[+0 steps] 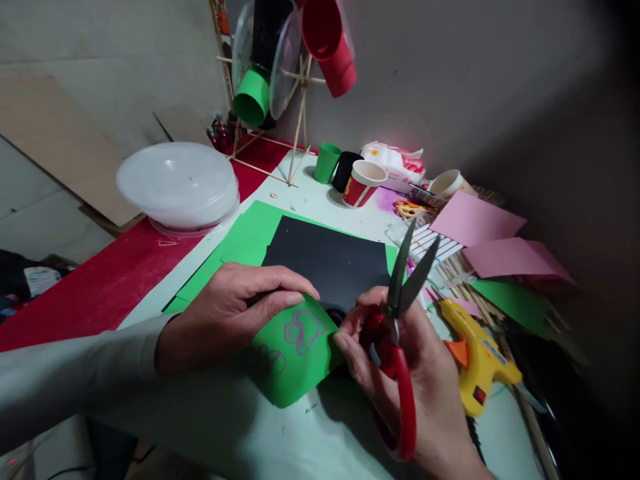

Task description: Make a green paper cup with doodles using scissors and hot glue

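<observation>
It looks like a small craft corner, in a home or workshop: scissors [393, 312], coloured paper [330, 257], a glue gun [477, 360] and a thin-stick frame [303, 100] crowd a tabletop [306, 195] beside a plain wall [450, 87].

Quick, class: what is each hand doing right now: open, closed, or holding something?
Left hand: closed, pinching the drawn-on green paper.
Right hand: closed, holding the red-handled scissors, which stand open.

Far right, a grey wall [465, 73], sinking into shadow toward the edge. Far left, a pale seamed surface [100, 30] and a brown panel [70, 140]. Near, a pale table [300, 443], red along the left. Dim, uneven light.
</observation>
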A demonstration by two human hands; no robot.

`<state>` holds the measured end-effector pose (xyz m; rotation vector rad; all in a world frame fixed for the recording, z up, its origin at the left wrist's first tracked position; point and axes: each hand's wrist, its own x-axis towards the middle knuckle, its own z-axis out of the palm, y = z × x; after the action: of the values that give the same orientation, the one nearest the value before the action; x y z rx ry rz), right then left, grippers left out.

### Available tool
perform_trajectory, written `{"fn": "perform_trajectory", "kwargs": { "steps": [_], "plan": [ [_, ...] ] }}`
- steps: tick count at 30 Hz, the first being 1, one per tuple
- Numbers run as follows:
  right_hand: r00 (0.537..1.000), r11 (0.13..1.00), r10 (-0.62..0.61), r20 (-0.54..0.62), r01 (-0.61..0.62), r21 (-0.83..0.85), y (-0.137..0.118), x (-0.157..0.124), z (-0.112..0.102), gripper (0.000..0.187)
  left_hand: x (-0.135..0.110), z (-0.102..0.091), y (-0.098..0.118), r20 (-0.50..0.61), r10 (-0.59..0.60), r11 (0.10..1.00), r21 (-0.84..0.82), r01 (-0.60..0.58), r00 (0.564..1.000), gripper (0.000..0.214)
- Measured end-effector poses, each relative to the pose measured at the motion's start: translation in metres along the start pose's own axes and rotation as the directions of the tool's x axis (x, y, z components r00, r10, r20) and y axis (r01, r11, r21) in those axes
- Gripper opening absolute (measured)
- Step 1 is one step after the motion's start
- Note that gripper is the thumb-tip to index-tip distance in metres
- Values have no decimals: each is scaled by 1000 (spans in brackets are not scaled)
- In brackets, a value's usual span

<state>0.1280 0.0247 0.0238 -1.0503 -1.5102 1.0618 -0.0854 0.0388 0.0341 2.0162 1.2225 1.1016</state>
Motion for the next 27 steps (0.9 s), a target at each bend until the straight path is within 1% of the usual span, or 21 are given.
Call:
{"fn": "perform_trajectory", "kwargs": {
  "steps": [5,8,10,15,18,20,22,23,24,25,27],
  "plan": [
    [999,999,48,-3,-48,-15,0,2,0,27,-2,1,1,-32,-3,1000,19,4,999,23],
    [998,998,65,25,-65,23,0,3,-2,26,-1,1,0,-40,27,999,19,-26,999,23],
    [996,996,74,40,-76,49,0,2,-2,25,-1,1,-1,-40,27,1000,13,-26,999,22],
    [995,991,91,32,-94,100,0,2,-1,26,-2,2,2,-49,-66,997,-44,63,997,19],
    [990,982,137,35,-140,126,-3,5,-1,26,-2,3,4,-46,-178,974,-154,169,983,16],
    [981,973,187,59,-193,126,-6,8,-3,29,-1,4,4,19,-297,918,-270,291,955,20],
    [972,965,223,76,-231,125,-8,12,-5,32,1,4,3,147,-398,827,-371,424,905,29],
    [969,962,232,82,-241,129,-9,13,-6,34,2,4,1,214,-426,789,-388,477,879,26],
    [968,959,237,82,-247,138,-9,14,-7,35,4,4,0,268,-436,771,-381,511,859,20],
    [965,955,246,87,-256,148,-9,15,-7,37,6,4,-1,305,-433,774,-357,523,848,20],
    [957,944,272,104,-286,163,-9,15,-7,40,8,2,-4,341,-419,805,-290,518,842,39]
  ]
}}
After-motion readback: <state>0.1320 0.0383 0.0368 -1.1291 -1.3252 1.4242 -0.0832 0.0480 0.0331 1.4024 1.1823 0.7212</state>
